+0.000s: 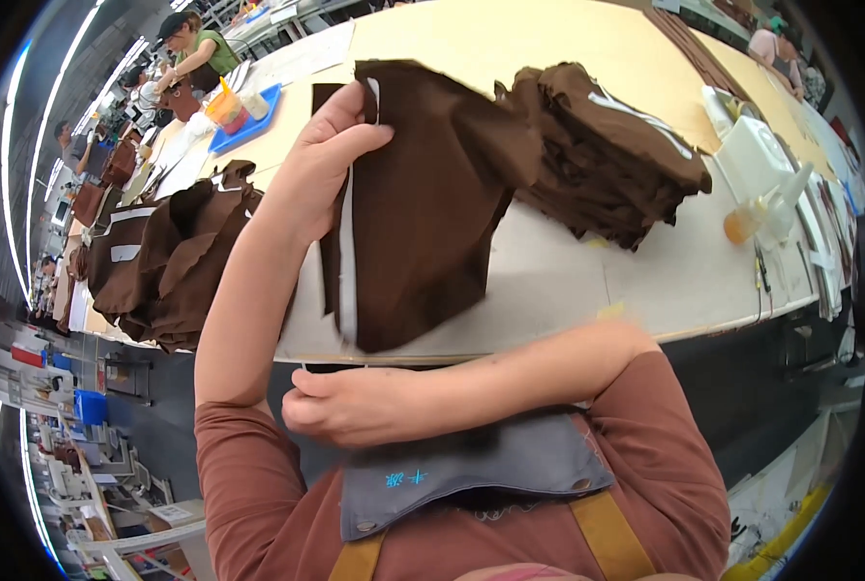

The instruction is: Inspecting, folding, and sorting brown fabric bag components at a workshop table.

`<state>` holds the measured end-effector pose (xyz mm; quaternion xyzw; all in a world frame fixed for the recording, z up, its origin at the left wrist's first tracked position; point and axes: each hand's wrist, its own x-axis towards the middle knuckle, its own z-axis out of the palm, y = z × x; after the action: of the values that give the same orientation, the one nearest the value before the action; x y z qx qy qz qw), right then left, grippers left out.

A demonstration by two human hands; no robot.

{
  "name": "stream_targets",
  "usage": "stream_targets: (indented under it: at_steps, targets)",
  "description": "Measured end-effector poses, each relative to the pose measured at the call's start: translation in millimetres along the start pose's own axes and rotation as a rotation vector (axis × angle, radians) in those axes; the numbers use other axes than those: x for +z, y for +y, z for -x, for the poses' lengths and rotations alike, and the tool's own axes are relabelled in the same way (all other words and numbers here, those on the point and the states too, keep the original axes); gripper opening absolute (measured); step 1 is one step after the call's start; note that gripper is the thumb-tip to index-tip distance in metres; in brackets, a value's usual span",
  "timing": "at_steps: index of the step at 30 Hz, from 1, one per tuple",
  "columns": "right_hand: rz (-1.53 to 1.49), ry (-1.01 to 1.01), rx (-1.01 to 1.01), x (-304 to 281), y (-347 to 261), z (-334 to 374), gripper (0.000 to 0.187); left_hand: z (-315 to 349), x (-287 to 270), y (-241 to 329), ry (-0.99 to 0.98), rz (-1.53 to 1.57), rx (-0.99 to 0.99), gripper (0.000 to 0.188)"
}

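My left hand is raised over the table, thumb and fingers closed on the upper left edge of a dark brown fabric piece. A narrow white strip runs along that edge of the piece, which hangs and folds away to the right. My right hand is curled shut below the table's front edge, in front of my body. Its palm is hidden, so whether it holds anything small cannot be made out. To the right of the held piece lies a thick stack of brown fabric pieces with white strips on top.
A loose brown fabric heap with white strips lies at the left table edge. Beyond it sits a blue tray with containers. Squeeze bottles, a white box and slim tools stand or lie at the right. Other people work farther off.
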<state>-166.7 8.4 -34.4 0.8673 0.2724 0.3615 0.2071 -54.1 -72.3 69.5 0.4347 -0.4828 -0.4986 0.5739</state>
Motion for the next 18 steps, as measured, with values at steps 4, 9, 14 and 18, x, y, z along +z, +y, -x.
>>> stream_targets:
  at_steps: [4,9,14,18]
  targets:
    - [-0.174,0.151,0.064,-30,4,16,0.030,20,1,9,-0.033,-0.468,0.076,0.029]
    - [-0.068,0.331,0.439,-82,51,55,0.029,53,-18,-18,-0.110,-0.792,0.294,0.026]
    - [-0.600,0.310,0.675,-84,131,82,0.045,71,-11,-7,-0.180,-0.708,0.139,0.038]
    - [-1.024,0.256,0.654,-56,138,93,0.045,80,-8,5,-0.153,-0.833,0.056,0.031]
